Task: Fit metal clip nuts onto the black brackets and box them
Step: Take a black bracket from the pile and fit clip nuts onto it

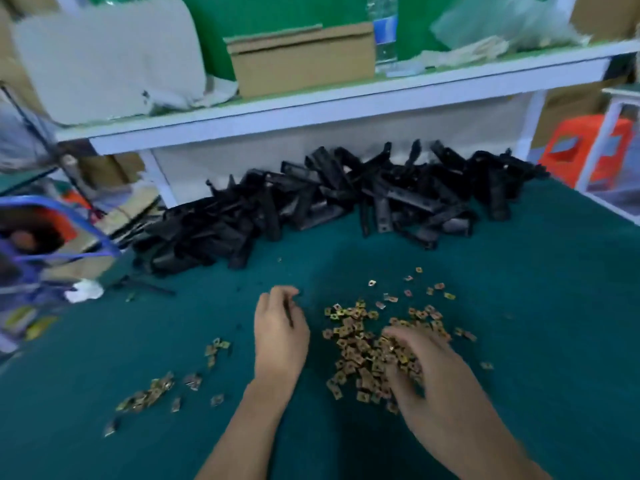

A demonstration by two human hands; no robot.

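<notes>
A long heap of black brackets lies across the back of the green table. A pile of brass-coloured clip nuts sits in the middle, with a smaller scatter of clip nuts at the left. My right hand rests on the right side of the pile, its fingers curled down into the nuts. My left hand lies just left of the pile with its fingers curled loosely; whether it holds anything I cannot tell.
A white shelf runs above the brackets and carries a cardboard box, a water bottle and plastic bags. A blue-rimmed bag stands at the left table edge. An orange stool stands beyond the right corner.
</notes>
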